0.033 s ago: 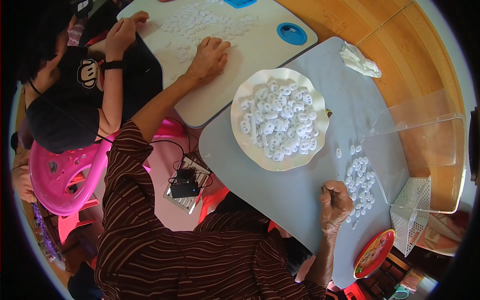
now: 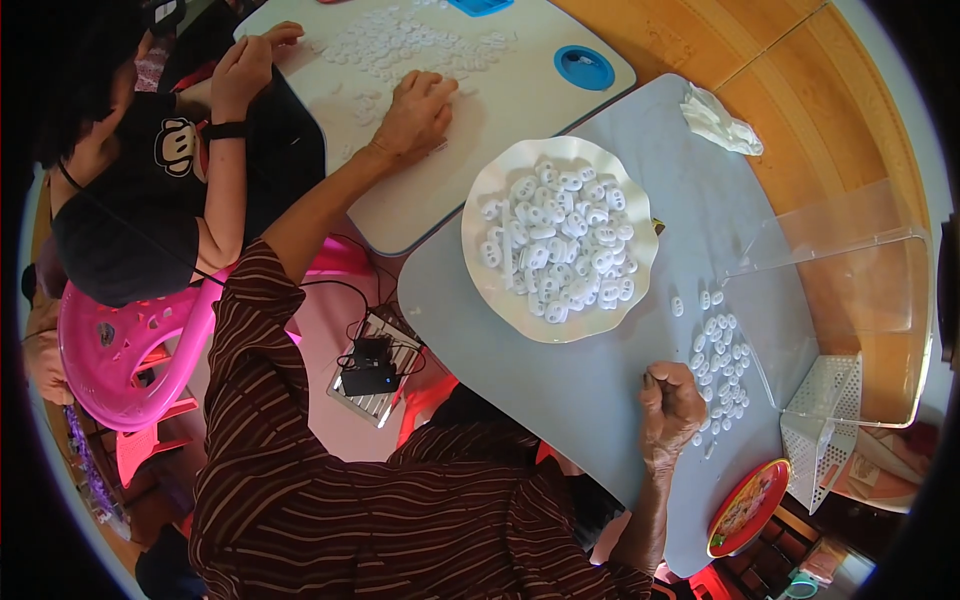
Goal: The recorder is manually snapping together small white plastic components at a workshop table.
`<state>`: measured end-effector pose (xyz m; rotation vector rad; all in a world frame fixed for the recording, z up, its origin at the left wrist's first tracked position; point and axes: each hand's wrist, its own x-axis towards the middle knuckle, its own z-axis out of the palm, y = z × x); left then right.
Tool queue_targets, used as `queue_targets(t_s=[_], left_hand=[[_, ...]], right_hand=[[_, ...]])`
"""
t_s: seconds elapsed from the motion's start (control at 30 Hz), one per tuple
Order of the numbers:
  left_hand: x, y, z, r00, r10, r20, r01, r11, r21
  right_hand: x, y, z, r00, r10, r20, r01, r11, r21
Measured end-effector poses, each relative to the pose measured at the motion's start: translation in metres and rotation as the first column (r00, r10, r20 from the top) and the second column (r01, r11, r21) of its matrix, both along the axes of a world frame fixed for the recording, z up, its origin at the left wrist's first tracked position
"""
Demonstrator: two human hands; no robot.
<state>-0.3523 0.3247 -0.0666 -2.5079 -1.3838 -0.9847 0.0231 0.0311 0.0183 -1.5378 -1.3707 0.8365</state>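
My left hand [image 2: 416,115] is over the white table, just below a spread of small white plastic pieces [image 2: 400,48]. Its fingers are curled down and closed, and what is under the palm is hidden. Beside the scattered white two-holed oval pieces [image 2: 722,365] on the grey table [image 2: 480,330], my right hand [image 2: 670,410] is closed, thumb against the bent fingers. Whatever it may hold is too small or hidden to tell. Between my hands stands a cream dish with a wavy rim [image 2: 478,210], heaped with larger white two-holed pieces [image 2: 560,240].
Another person's hands [image 2: 250,62] are at the white table's left edge. A blue dish [image 2: 584,67] lies at its right. A clear plastic box [image 2: 850,280], white perforated basket [image 2: 825,430], red tray [image 2: 748,505] and crumpled white bag [image 2: 720,120] edge the grey table.
My left hand has shifted very slightly upward, and a bit of white shows at its lower side. The other person's fingers moved a little. My right hand stays put.
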Motion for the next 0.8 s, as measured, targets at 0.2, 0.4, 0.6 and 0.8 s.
queue_targets(t_s=[0.2, 0.4, 0.6, 0.8], left_hand=[[-0.050, 0.054, 0.019, 0.984, 0.179, -0.014, -0.178, 0.982, 0.066], [-0.091, 0.109, 0.012, 0.936, 0.221, -0.272, -0.238, 0.971, -0.033], [-0.080, 0.118, 0.017, 0.915, 0.209, -0.347, -0.257, 0.961, -0.099], [-0.066, 0.119, 0.026, 0.859, 0.190, -0.475, -0.327, 0.917, -0.226]], right_hand=[[-0.005, 0.001, 0.002, 0.998, -0.051, -0.025, 0.051, 0.999, -0.009], [-0.005, 0.002, 0.002, 0.998, -0.059, -0.031, 0.059, 0.998, 0.002], [-0.004, 0.001, -0.002, 0.998, -0.059, -0.038, 0.060, 0.998, 0.022], [-0.003, 0.001, 0.001, 0.998, -0.043, -0.036, 0.044, 0.999, 0.012]])
